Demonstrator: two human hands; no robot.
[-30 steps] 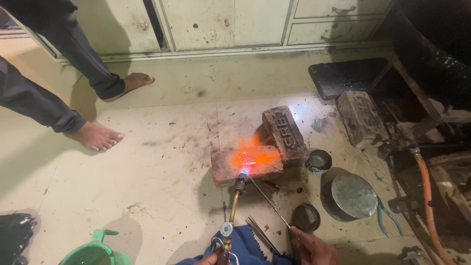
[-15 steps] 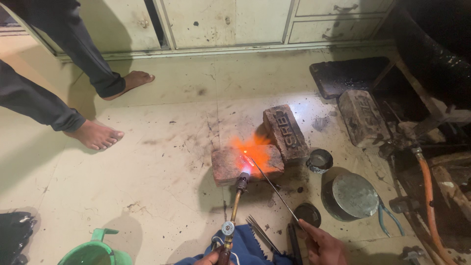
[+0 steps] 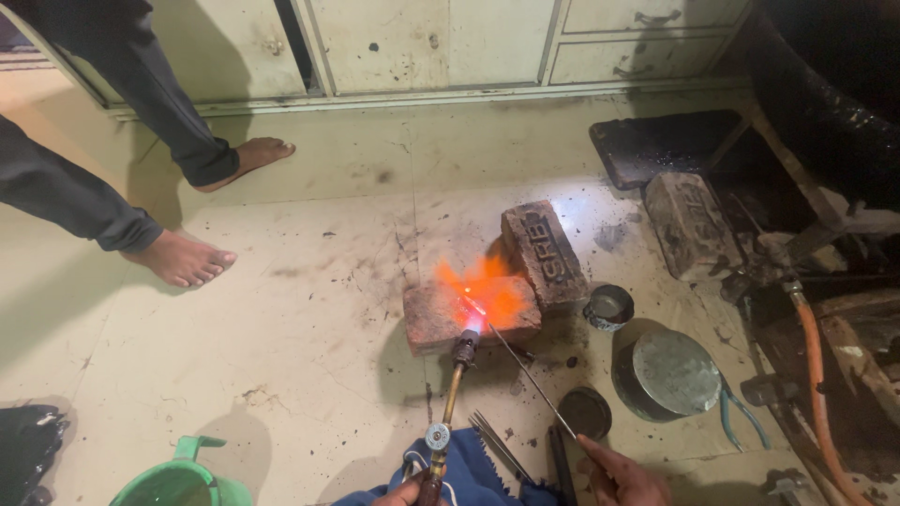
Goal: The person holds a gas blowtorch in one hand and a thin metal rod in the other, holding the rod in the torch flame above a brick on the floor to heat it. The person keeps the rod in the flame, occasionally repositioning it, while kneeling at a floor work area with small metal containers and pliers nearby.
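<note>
My left hand (image 3: pixel 411 491), barely visible at the bottom edge, grips a brass gas torch (image 3: pixel 450 394) that points up at a flat red brick (image 3: pixel 441 319). An orange flame (image 3: pixel 483 292) glows on the brick's top. My right hand (image 3: pixel 621 476) at the bottom holds a thin metal rod (image 3: pixel 525 379) whose far tip reaches into the flame. A second dark brick (image 3: pixel 544 253) leans behind the red one.
Another person's bare feet (image 3: pixel 187 258) stand at the left. A third brick (image 3: pixel 692 223), a small tin (image 3: pixel 609 306), a round metal lid (image 3: pixel 675 372), a dark cap (image 3: pixel 585 412), pliers (image 3: pixel 736 417), an orange hose (image 3: pixel 814 375), a green bucket (image 3: pixel 183 478) and tweezers (image 3: pixel 497 440) lie around.
The rod tip has moved in from the right to the glowing spot on the brick. My right hand shifted slightly rightward. The flame stays on the brick.
</note>
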